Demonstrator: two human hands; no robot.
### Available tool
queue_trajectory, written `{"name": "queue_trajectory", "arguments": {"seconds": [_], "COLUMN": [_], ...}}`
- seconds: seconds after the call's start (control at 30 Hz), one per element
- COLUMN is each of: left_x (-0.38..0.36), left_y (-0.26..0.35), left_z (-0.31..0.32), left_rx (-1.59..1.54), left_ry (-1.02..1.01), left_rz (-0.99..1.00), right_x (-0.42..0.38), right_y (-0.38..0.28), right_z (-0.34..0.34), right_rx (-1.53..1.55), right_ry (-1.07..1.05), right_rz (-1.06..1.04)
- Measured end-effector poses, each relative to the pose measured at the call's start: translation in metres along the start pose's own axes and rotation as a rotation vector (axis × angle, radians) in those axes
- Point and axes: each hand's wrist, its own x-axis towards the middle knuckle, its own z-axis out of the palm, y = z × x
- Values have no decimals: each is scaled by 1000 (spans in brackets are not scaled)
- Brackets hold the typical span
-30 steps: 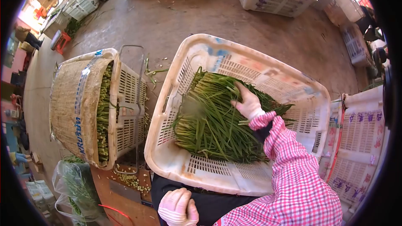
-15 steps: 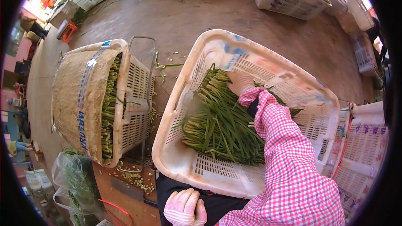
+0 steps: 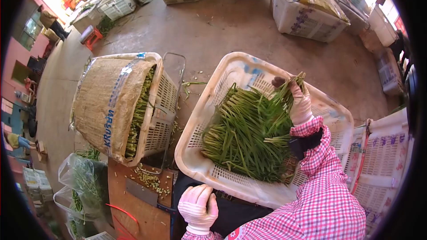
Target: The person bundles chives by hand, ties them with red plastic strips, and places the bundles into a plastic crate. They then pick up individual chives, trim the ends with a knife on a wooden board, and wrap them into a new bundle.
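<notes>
The right hand (image 3: pixel 297 100), gloved, has its grip pinched around a tuft of green stalks (image 3: pixel 249 133), lifting their tips at the far side of the white crate (image 3: pixel 209 169) where the rest lie heaped. The left hand (image 3: pixel 198 206) rests curled in a loose fist on the lap, just below the crate's near rim. Left of the crate stands a sack-lined basket (image 3: pixel 113 106) packed with stalks.

Green stalks (image 3: pixel 249 138) heaped in white crate (image 3: pixel 231 69).
</notes>
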Motion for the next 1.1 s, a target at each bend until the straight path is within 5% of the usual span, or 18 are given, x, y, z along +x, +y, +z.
{"name": "queue_trajectory", "arguments": {"seconds": [0.1,0.2,0.33,0.47,0.53,0.57,0.63,0.67,0.7,0.77,0.87,1.1], "left_x": [-6,-11,-3,18,17,8,-18,-27,-7,-2,-16,-38], "left_y": [1,3,27,63,72,65,41,41,62,66,37,44], "left_z": [-2,-9,-13,17,57,68,101,106,37,-5,-9,-8], "left_rx": [1,-47,-336,-429,-875,-901,-1562,-1881,-1434,-1840,-2127,-2222], "left_ry": [49,93,6,-53,-10,-21,170,259,116,222,95,-27], "left_rz": [25,-40,-137,-34,-179,-174,-451,-614,-640,-678,-603,-458], "right_x": [-11,-29,-82,-145,-163,-170,-165,-167,-165,-149,-136,-139], "right_y": [-17,-31,-49,-72,-50,-60,-75,-77,-59,-53,-42,-19], "right_z": [21,36,81,132,138,136,147,152,152,146,133,138], "right_rx": [175,233,-32,-93,-176,-210,-166,-10,83,-7,-8,-204], "right_ry": [76,-101,-98,-383,-359,-460,-904,-966,-930,-767,-699,-828], "right_rz": [114,100,132,174,43,255,280,342,287,300,388,668]}}
